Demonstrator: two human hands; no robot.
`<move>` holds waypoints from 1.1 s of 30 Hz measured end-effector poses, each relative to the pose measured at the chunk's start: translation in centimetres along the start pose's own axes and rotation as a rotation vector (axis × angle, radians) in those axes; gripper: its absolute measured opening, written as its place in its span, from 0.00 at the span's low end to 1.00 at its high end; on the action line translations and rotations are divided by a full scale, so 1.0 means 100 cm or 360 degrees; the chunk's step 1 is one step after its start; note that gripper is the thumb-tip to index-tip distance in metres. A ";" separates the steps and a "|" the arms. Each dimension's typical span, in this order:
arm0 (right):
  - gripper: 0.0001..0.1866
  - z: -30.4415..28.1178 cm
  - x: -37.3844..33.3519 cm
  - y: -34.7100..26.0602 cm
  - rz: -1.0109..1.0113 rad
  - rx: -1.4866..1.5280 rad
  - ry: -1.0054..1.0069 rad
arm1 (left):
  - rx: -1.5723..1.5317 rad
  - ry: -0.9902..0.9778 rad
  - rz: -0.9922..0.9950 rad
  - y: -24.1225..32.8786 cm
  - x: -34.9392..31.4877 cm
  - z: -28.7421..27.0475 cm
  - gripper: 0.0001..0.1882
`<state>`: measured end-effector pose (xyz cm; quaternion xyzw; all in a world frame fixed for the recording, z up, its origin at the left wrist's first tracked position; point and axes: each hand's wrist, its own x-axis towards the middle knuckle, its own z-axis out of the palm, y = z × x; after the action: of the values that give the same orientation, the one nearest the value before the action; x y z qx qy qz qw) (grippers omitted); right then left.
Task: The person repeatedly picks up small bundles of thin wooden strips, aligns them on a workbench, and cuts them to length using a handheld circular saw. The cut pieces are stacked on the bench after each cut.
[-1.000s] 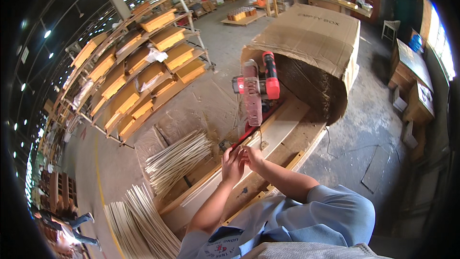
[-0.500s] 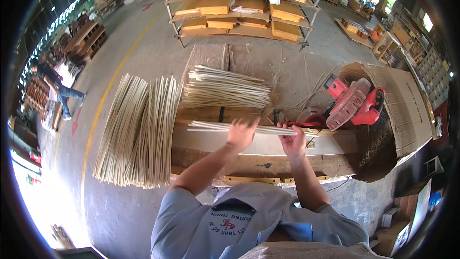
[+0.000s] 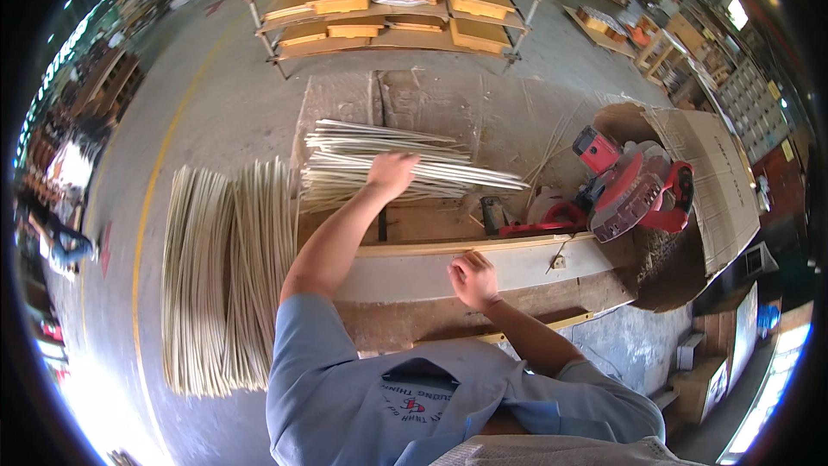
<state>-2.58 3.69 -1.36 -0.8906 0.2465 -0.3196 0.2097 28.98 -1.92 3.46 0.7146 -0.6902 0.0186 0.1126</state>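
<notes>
My left hand (image 3: 392, 174) reaches to the far side of the bench, its fingers closed round a few thin pale wooden sticks (image 3: 483, 175) at the pile. These lie on top of a loose heap of like sticks (image 3: 345, 140), and their ends stick out to the right of it. Nearer to me, my right hand (image 3: 473, 280) hovers at the long white board (image 3: 535, 266) with its fingers curled in; nothing shows in it. To the right stands a red miter saw (image 3: 634, 190), apart from both hands.
A large stack of sticks (image 3: 228, 280) stands at the left end of the bench. An open cardboard box (image 3: 707, 173) surrounds the saw's right side. Beyond the bench is a rack (image 3: 388, 38) of wooden panels. A person (image 3: 65, 237) is on the far left.
The sticks have gone from between both hands above the board to the far heap, carried by my left hand. My right hand has let go and drawn back toward me.
</notes>
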 end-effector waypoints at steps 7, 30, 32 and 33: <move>0.07 0.009 0.001 -0.001 0.0035 -0.0276 -0.0018 | -0.0040 -0.0268 -0.0288 -0.095 0.065 0.052 0.29; 0.05 0.014 -0.004 0.005 -0.0128 -0.0158 -0.0034 | -0.0334 0.0493 -0.0633 -0.003 -0.005 -0.023 0.19; 0.04 0.013 -0.004 0.001 -0.0016 -0.0073 -0.0056 | -0.0496 0.0887 -0.0563 0.024 -0.050 -0.035 0.16; 0.04 0.010 -0.006 0.002 0.0119 -0.0032 -0.0079 | -0.0619 0.0996 -0.0540 0.045 -0.070 -0.040 0.13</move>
<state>-2.39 4.07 -2.48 -0.8905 0.2774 -0.2869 0.2186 24.75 5.61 6.65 0.7436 -0.4854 0.0854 0.4518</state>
